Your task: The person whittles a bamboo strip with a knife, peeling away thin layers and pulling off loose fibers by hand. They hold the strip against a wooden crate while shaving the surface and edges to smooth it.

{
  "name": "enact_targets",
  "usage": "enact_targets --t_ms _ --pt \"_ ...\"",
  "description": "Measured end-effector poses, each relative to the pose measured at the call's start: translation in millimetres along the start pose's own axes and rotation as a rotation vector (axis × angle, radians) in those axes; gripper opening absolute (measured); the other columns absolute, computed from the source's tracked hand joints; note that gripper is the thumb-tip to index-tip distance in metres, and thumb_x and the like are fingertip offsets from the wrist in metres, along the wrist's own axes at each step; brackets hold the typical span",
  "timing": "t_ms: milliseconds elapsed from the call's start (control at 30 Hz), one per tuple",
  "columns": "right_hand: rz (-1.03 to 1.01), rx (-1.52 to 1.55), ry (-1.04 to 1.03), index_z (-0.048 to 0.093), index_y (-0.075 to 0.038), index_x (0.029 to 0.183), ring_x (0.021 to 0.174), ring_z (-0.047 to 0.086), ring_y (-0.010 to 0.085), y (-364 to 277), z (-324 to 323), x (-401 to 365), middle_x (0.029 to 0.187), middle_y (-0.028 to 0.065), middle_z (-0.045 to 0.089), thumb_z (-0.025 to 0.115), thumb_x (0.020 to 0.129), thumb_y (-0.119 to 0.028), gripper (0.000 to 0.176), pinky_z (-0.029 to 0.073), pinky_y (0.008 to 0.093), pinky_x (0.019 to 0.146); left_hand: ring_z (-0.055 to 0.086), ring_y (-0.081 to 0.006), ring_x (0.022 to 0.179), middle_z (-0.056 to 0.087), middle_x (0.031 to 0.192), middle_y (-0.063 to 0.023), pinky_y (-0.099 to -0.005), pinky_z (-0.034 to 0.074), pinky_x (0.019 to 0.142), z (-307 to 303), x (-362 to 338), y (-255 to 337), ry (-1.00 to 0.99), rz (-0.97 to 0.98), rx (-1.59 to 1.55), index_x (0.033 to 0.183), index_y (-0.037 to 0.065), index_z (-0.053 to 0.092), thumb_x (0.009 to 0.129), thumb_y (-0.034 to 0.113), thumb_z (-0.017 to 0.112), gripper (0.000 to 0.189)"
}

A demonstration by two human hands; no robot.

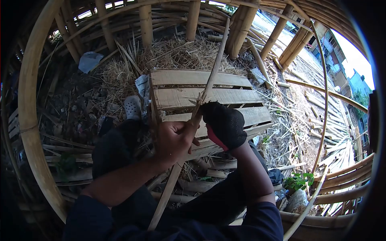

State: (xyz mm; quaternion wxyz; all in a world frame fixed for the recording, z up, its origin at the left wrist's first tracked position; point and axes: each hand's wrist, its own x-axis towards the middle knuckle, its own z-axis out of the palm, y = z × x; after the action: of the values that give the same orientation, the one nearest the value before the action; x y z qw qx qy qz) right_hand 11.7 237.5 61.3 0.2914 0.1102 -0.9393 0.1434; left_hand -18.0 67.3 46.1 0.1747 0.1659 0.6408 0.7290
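A long, narrow bamboo strip (217,64) runs slantwise from near my lap up past the far edge of a slatted wooden crate (209,96). Pale splinters stick out at its middle. My bare left hand (175,139) is closed around the strip just below those splinters, over the crate's near left side. On my right hand (226,125) is a black glove with a pinkish-red patch. Its fingers are curled against the strip beside the splinters, and the fingertips are partly hidden. The strip's lower end (165,197) passes under my left wrist towards my lap.
Bamboo posts (241,30) stand behind the crate. A thick curved bamboo pole (30,120) rises at left. Dry shavings (177,54) and a plastic scrap (89,61) litter the ground. A light perforated clog (132,107) is left of the crate. Split bamboo (331,132) lies at right.
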Motion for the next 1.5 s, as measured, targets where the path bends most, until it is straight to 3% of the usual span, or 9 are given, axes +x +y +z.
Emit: enact_targets --t_ms 67,267,467,567,667,867,1067,1367,1500 --pt "0.013 0.012 -0.033 0.065 -0.012 0.098 0.063 0.065 0.0288 2.6 1.5 -0.3 0.079 0.0102 0.065 0.060 0.082 -0.011 0.017 0.051 0.0392 0.058 0.062 -0.0124 0.049 0.061 0.058 -0.0074 -0.0266 0.046 0.040 -3.6 0.1 -1.6 -0.025 -0.014 0.070 0.070 -0.007 0.066 0.098 0.017 0.053 0.039" --pt "0.763 1.026 -0.506 0.064 -0.005 0.101 0.054 0.052 0.0109 1.1 -24.9 5.5 0.069 0.0016 0.056 0.055 0.098 -0.026 0.023 0.041 0.0277 0.052 0.056 -0.0084 0.042 0.060 0.048 -0.0059 -0.0267 0.039 0.040 -4.3 0.7 -16.9 0.044 0.158 0.324 0.057 -0.001 0.065 0.092 0.015 0.061 0.038" --pt "0.893 1.270 -0.530 0.064 -0.005 0.114 0.055 0.045 0.0080 3.3 -28.2 1.8 0.064 -0.0004 0.048 0.053 0.101 -0.036 0.037 0.038 0.0263 0.052 0.051 -0.0084 0.039 0.052 0.044 -0.0066 -0.0304 0.035 0.040 -0.6 -1.5 -10.0 0.058 0.300 0.370 0.052 0.000 0.058 0.084 0.007 0.064 0.033" --pt "0.679 0.622 -0.524 0.067 -0.014 0.119 0.055 0.054 0.0146 -17.1 -41.8 17.6 0.064 0.0061 0.055 0.053 0.099 -0.039 0.035 0.044 0.0303 0.055 0.042 -0.0087 0.036 0.044 0.041 -0.0074 -0.0318 0.031 0.040 -1.2 -0.9 -16.0 0.038 0.383 0.453 0.049 -0.001 0.053 0.082 0.004 0.064 0.035" --pt "0.174 0.334 -0.175 0.068 -0.023 0.120 0.064 0.064 0.0228 -3.0 -9.6 2.2 0.073 0.0117 0.064 0.053 0.097 -0.040 0.032 0.050 0.0343 0.060 0.036 -0.0087 0.036 0.038 0.041 -0.0081 -0.0323 0.028 0.040 0.3 -4.8 -13.0 -0.011 0.410 0.473 0.049 -0.002 0.048 0.081 0.002 0.064 0.036" --pt "0.077 -0.183 -0.248 0.070 -0.026 0.115 0.070 0.068 0.0246 -12.5 -11.3 5.3 0.080 0.0069 0.069 0.057 0.094 -0.035 0.026 0.052 0.0352 0.060 0.041 -0.0067 0.038 0.042 0.040 -0.0053 -0.0304 0.030 0.040 0.8 -7.0 -11.7 -0.044 0.336 0.405 0.049 -0.003 0.050 0.083 0.001 0.064 0.037" --pt "-0.080 -0.207 0.045 0.068 -0.029 0.121 0.059 0.061 0.0175 -9.4 -1.6 -3.7 0.069 0.0006 0.059 0.065 0.088 -0.026 0.034 0.046 0.0307 0.050 0.055 -0.0082 0.041 0.056 0.045 -0.0061 -0.0279 0.038 0.041 1.3 -6.6 -5.3 -0.051 0.305 0.334 0.053 -0.003 0.061 0.086 0.004 0.062 0.034" --pt "-0.143 -0.510 -0.107 0.069 -0.020 0.111 0.051 0.057 0.0175 -24.2 -15.0 1.9 0.061 0.0003 0.054 0.063 0.088 -0.025 0.025 0.041 0.0324 0.046 0.060 -0.0089 0.045 0.060 0.049 -0.0044 -0.0236 0.042 0.041 1.6 -11.6 -14.7 -0.089 0.258 0.107 0.060 -0.003 0.064 0.095 0.010 0.060 0.038" --pt "-0.384 -0.598 0.161 0.069 -0.019 0.103 0.049 0.049 0.0159 -12.4 -10.2 -2.2 0.060 -0.0011 0.045 0.062 0.090 -0.027 0.016 0.036 0.0319 0.046 0.058 -0.0079 0.043 0.060 0.050 -0.0048 -0.0234 0.040 0.038 0.6 -14.5 -10.1 -0.135 0.179 0.077 0.061 -0.002 0.065 0.099 0.022 0.059 0.045"
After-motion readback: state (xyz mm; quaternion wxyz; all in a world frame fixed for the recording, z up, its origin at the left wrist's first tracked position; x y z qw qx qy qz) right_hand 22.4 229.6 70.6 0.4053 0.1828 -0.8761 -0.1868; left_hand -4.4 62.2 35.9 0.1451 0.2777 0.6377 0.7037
